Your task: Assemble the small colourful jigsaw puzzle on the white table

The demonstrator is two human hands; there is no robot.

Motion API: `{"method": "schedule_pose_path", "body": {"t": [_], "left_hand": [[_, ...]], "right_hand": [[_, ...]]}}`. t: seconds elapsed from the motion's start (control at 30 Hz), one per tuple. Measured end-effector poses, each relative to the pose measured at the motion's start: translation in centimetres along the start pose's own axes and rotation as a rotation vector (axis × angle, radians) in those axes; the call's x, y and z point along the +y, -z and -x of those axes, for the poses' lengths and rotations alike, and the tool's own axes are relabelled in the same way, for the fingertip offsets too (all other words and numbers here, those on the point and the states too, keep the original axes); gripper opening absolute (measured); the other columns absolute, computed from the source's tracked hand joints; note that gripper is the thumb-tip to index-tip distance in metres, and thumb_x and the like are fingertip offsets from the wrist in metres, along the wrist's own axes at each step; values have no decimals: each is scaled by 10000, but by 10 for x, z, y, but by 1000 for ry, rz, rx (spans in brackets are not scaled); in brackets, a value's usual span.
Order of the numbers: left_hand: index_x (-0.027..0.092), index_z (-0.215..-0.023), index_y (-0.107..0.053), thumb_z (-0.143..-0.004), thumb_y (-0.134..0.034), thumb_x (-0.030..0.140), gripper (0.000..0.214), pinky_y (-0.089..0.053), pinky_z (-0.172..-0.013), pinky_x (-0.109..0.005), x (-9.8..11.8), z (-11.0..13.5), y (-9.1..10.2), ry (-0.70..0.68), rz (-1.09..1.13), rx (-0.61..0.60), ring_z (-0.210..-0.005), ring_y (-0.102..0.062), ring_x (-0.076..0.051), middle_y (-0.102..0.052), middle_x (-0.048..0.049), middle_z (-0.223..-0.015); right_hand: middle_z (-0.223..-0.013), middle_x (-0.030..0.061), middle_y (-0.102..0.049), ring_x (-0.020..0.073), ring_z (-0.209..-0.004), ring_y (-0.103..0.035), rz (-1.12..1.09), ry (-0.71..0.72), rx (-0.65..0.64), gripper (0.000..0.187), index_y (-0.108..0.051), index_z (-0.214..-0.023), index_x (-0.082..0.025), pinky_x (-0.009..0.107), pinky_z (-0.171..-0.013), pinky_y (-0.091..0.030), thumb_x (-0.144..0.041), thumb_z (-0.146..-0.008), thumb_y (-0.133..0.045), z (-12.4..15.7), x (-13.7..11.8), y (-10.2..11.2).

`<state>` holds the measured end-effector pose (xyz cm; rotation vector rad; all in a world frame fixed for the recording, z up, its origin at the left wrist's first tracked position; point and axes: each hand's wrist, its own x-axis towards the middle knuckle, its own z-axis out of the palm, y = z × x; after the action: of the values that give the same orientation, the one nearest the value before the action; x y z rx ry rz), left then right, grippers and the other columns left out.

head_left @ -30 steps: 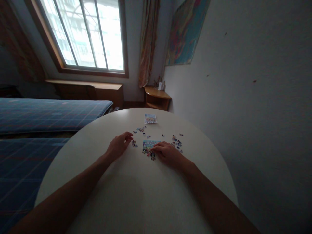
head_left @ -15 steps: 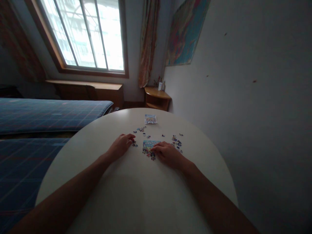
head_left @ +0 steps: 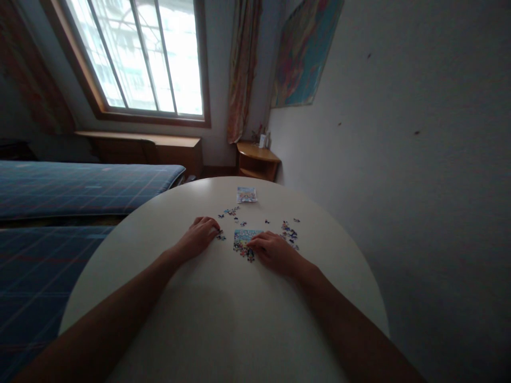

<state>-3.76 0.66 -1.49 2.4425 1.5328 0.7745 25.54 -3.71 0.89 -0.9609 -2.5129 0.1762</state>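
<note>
A partly assembled jigsaw puzzle [head_left: 242, 238] lies on the white round table [head_left: 223, 319], its upper part light blue and its lower edge uneven and many-coloured. My right hand [head_left: 273, 251] covers its right side, fingers closed together over the surface and edge. To the left, my left hand [head_left: 200, 234] is closed, fingertips drawn together on a small cluster of loose puzzle pieces [head_left: 222, 237]. A dark piece shows at those fingertips, partly hidden. More loose pieces [head_left: 289, 232] lie just beyond my right hand, and others [head_left: 231, 211] lie behind the puzzle.
A small picture packet [head_left: 246, 195] lies toward the far edge of the table. Single pieces [head_left: 267, 221] are scattered behind the puzzle. A bed with a blue plaid mattress [head_left: 80, 186] stands at the left, a wall [head_left: 399, 186] at the right, a corner shelf [head_left: 258, 153] beyond.
My left hand's fingers have curled in and drawn together over the pieces at the left. My right hand stays in place on the puzzle.
</note>
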Motion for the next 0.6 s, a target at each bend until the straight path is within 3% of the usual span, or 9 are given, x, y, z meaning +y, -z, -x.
{"method": "schedule_pose_path", "body": {"t": [0.3,0.6], "left_hand": [[215,-932,-649,-869,-568,274,118,-467,-962,-401,11,-1,3,30,100,65,-1037,-601,-252,-722,-64,-967],[207,-960,-700,-878,-582,301,172,-511,-904,-360,49,2,5,80,309,118,-917,-685,-209,-750,-45,-960]], "right_hand": [[-1104,83,-713,198,-1004,-640,1,-3,7,245,-712,-1113,-226,347,-904,-495,-185,-945,-538,0,0,-1],[-1116,93,-702,198,-1010,-635,4,2,20,237,-712,-1109,-205,355,-916,-489,-212,-963,-526,0,-1,-1]]}}
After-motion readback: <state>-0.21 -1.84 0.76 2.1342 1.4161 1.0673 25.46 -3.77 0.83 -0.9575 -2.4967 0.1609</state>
